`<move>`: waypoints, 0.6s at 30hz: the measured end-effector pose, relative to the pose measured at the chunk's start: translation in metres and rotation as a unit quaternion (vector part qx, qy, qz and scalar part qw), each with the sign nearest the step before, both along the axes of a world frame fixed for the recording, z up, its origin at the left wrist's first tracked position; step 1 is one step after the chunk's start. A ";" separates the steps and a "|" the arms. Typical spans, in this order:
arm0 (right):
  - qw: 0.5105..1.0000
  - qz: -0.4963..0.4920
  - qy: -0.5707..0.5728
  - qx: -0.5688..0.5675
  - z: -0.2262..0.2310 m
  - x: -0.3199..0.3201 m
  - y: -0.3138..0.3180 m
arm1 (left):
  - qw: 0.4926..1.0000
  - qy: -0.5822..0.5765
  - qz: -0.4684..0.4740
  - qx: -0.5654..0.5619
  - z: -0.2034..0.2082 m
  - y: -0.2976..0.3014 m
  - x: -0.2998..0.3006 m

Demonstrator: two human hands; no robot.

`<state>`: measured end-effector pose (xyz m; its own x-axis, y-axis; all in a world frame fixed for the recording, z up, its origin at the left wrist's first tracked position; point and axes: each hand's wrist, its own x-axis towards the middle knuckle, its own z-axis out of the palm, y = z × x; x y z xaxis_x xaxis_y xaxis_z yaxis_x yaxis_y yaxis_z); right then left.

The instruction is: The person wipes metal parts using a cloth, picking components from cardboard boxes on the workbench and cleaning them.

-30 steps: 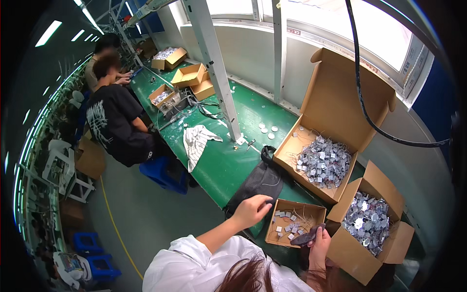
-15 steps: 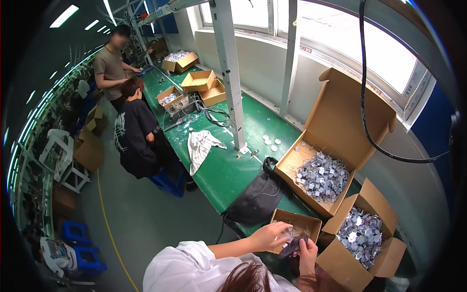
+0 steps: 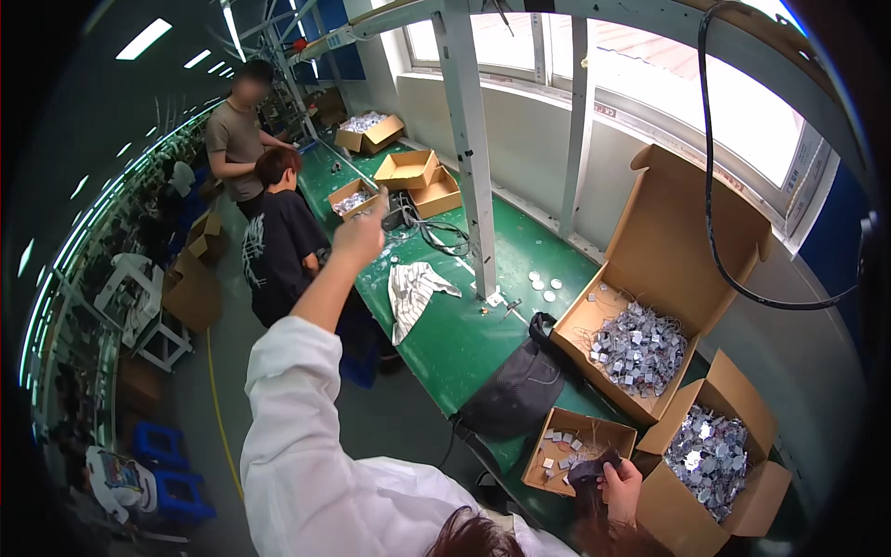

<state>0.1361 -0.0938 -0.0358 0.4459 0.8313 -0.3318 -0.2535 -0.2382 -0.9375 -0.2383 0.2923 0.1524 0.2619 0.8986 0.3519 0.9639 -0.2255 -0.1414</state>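
Observation:
My left hand (image 3: 360,239) is raised over the table's left side, its index finger stretched out toward the far end. Nothing shows in it; its other fingers look partly folded. At lower right, my right hand (image 3: 622,487) grips a dark, soft-looking, crumpled thing (image 3: 590,466), whose exact kind I cannot make out. It hangs over the near rim of a shallow cardboard box (image 3: 538,464). Inside that box lie several small silvery square pieces with thin wires (image 3: 563,444).
A large open carton (image 3: 575,339) and a smaller carton (image 3: 668,501) hold heaps of silvery pieces. A black mesh bag (image 3: 510,395), a striped cloth (image 3: 418,292) and a metal post (image 3: 475,186) stand along the green table (image 3: 464,357). Two people (image 3: 283,241) are at left.
My left hand has left the shallow box and swung up and forward to the left, finger pointing. My right hand keeps the dark thing by the box. The view has shifted slightly.

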 end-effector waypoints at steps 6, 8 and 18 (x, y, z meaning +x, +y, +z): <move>0.998 -0.056 -0.040 -0.006 -0.003 -0.002 -0.004 | 0.943 -0.188 0.274 -0.016 0.061 0.054 -0.025; 0.998 -0.063 -0.016 -0.025 -0.004 0.000 -0.012 | 0.945 -0.139 0.294 -0.013 0.069 0.057 -0.030; 0.998 -0.046 0.037 -0.012 -0.019 0.014 -0.008 | 0.946 -0.188 0.265 0.009 0.060 0.076 -0.023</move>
<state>0.1497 -0.1017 -0.0549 0.4933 0.7791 -0.3869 -0.3440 -0.2337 -0.9094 -0.2614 0.3684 0.2129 -0.3707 0.8615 0.3469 0.9236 0.3028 0.2350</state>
